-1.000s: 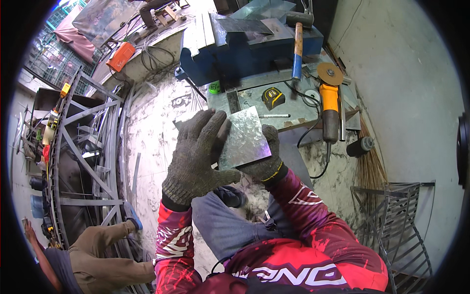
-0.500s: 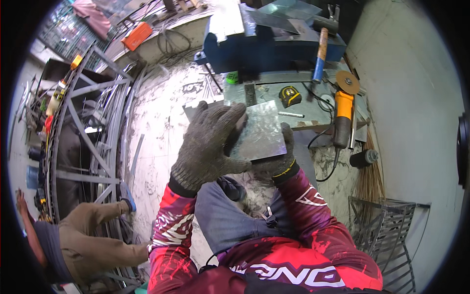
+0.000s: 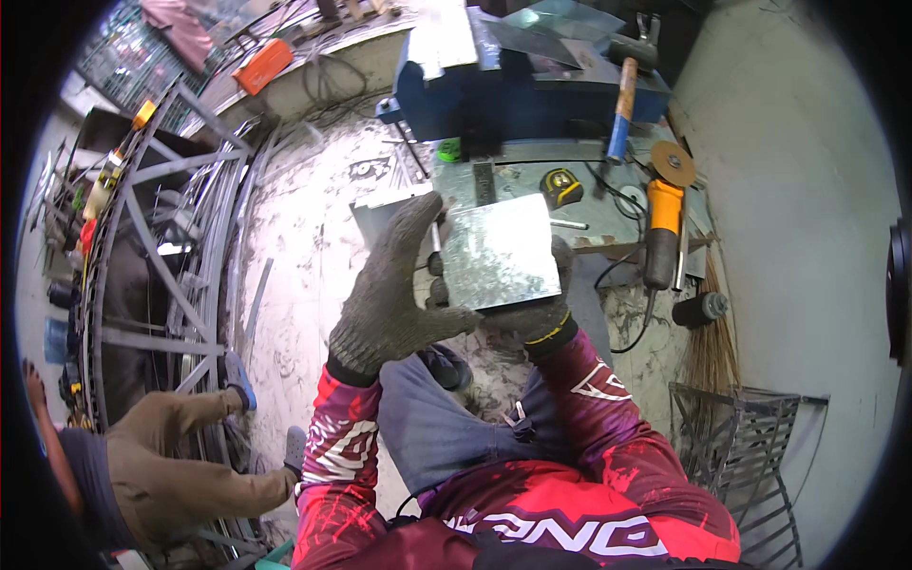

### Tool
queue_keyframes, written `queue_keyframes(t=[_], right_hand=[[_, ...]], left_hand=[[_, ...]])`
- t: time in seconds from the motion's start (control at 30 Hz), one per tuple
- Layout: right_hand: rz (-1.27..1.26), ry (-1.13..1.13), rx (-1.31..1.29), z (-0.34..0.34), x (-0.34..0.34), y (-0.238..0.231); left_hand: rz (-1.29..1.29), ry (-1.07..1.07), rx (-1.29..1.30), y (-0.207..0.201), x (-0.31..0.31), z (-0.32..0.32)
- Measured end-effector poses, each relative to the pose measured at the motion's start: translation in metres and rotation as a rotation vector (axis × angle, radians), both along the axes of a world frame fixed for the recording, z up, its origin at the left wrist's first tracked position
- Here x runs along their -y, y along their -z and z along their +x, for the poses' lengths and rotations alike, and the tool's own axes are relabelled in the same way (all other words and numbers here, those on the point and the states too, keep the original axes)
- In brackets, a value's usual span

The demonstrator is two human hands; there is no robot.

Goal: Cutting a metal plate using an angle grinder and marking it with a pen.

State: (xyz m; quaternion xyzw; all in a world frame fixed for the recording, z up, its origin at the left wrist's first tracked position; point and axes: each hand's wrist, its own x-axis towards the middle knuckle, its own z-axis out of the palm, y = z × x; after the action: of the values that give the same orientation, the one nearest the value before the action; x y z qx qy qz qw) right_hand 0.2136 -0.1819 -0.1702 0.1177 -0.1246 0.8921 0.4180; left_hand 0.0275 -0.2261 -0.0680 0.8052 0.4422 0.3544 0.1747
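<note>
a blue vise (image 3: 503,81) sits at twelve o'clock. the metal sheet (image 3: 499,252) is held at centre; the left hand (image 3: 394,294) closes over its nine o'clock edge, the right hand (image 3: 537,318) grips beneath, mostly hidden by the sheet.

My left hand (image 3: 394,290), in a grey knitted work glove, is raised before me, back toward my eyes, fingers curled rightward. My right hand (image 3: 532,318), in a dark glove with a yellow cuff band, sits beneath, palm up. Both forearms wear red patterned sleeves.
</note>
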Motion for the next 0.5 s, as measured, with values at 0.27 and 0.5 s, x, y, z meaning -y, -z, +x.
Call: queue_keyframes(t=[0.27, 0.5], right_hand=[[0.17, -0.004, -0.022, -0.003, -0.002, -0.006], [0.197, 0.116, 0.249, 0.005, -0.002, -0.013]], left_hand=[[0.009, -0.051, -0.059, -0.001, 0.005, 0.003], [0.209, 0.011, -0.126, -0.003, 0.005, 0.008]])
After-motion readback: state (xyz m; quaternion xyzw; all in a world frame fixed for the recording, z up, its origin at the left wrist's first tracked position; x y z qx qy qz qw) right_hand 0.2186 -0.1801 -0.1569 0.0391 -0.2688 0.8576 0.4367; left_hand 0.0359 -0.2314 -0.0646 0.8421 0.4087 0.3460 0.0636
